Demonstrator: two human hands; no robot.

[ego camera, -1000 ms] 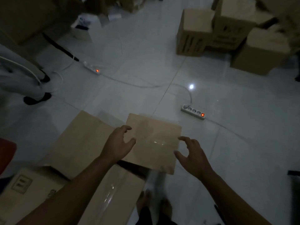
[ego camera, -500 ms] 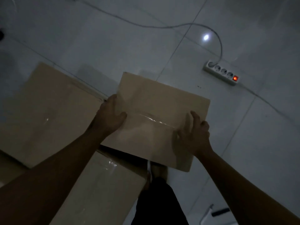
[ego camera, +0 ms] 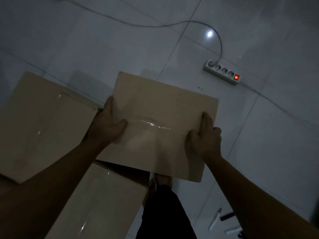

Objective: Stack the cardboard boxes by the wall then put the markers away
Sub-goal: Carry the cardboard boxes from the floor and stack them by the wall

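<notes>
A small taped cardboard box (ego camera: 164, 104) is in the middle of the view, above the floor. My left hand (ego camera: 108, 125) grips its left side, thumb on top. My right hand (ego camera: 204, 137) grips its right side, fingers curled over the top. A larger cardboard box (ego camera: 43, 121) lies at the left, and another taped box (ego camera: 96, 204) sits below it near my legs. Several markers (ego camera: 224, 219) lie on the floor at the lower right, partly hidden by my right forearm.
A white power strip (ego camera: 222, 73) with a lit red switch lies on the tiled floor at the upper right. Its cable (ego camera: 155, 25) curves across the floor behind the boxes. My feet (ego camera: 155, 181) stand under the held box.
One second ago both hands hovered open over the small box. They then closed on its sides, and the view dropped down and closer to it.
</notes>
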